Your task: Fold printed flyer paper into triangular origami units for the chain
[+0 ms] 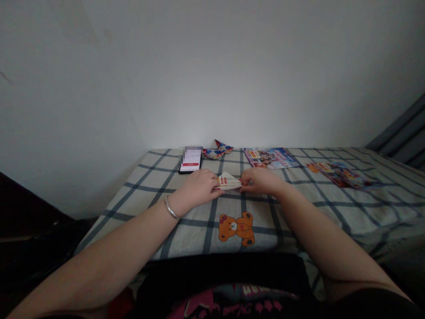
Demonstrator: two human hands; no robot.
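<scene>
A small piece of folded paper, white with red print and a pointed top, lies between my hands just over the checked cloth. My left hand pinches its left end, thumb toward me. At the opposite end, my right hand has its fingers closed on the paper's right corner. Behind the left hand is a phone with a lit screen. A colourful folded paper shape sits beyond the paper, beside the phone.
Two printed leaflets, one nearer the wall and one farther right, lie on the checked cloth. A bear picture is on the cloth near me. The wall borders the far edge; a dark curtain hangs right.
</scene>
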